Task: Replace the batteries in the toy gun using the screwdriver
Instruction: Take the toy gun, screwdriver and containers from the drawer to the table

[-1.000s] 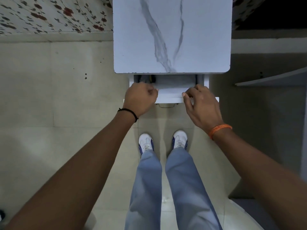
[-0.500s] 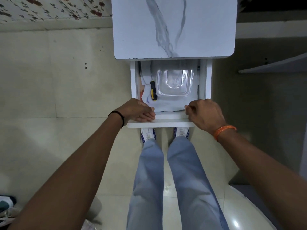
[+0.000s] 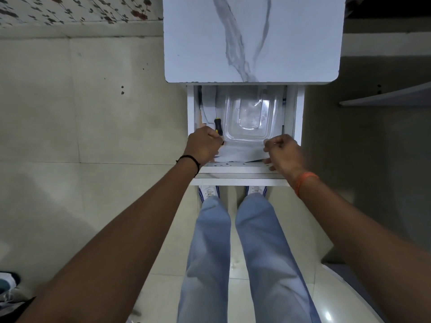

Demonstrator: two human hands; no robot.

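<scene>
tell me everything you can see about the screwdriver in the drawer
The screwdriver lies flat in the open drawer, along its left side, beside a clear plastic container. It has a thin metal shaft pointing toward the back of the drawer and a black handle with yellow accents toward the person. The left hand covers the handle's near end, fingers curled at it; whether it has a full hold is hidden. The tip is too dim to make out.

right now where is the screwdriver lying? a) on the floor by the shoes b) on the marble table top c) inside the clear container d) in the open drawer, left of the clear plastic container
d: the screwdriver lies in the open drawer, left of the clear plastic container, with the left hand at its handle.
</scene>
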